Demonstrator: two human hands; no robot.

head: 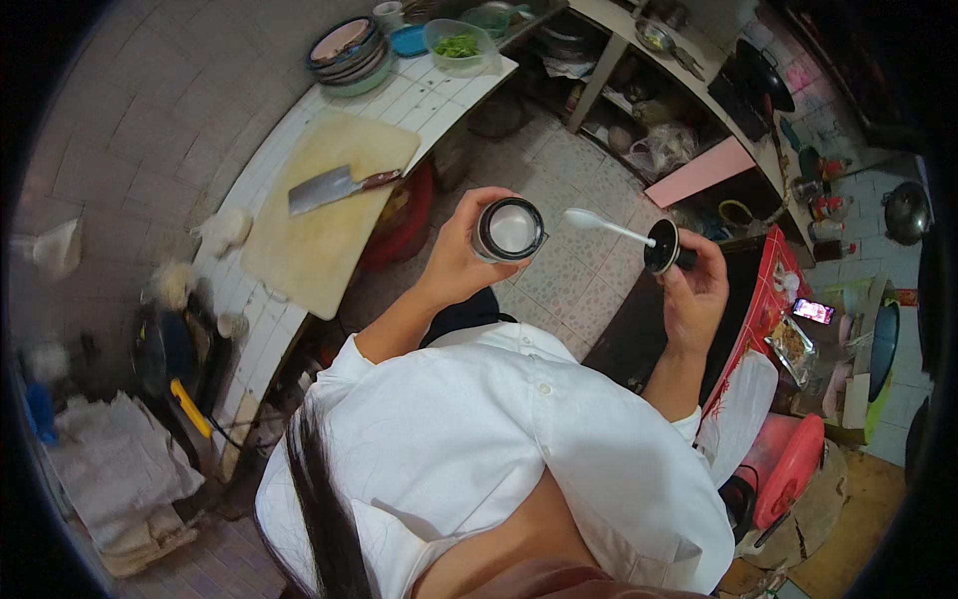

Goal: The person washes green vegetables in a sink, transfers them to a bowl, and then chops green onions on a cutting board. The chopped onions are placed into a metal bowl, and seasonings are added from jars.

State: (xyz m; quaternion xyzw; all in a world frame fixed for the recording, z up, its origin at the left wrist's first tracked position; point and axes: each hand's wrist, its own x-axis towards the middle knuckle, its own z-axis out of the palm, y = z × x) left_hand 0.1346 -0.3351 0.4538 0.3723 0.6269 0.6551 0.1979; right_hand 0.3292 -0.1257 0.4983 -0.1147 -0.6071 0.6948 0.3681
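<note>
My left hand [468,239] grips a clear jar [512,229] with a dark rim, its round mouth facing up toward me. Whitish contents or a pale bottom show inside; I cannot tell which. In my right hand [696,299] is a black lid [661,248], its underside turned toward the jar. A white plastic spoon [599,222] sticks out from the lid, its bowl pointing left in the gap between lid and jar. Spoon and jar are apart. Both hands are held in front of my white shirt, above the tiled floor.
To the left, a cleaver [322,192] lies on a cutting board [337,247] on the white tiled counter [419,90]. Stacked bowls [349,56] and a plastic tub of chopped greens [458,49] stand behind. At right, a lit phone [813,311] rests above a red-covered surface [771,277].
</note>
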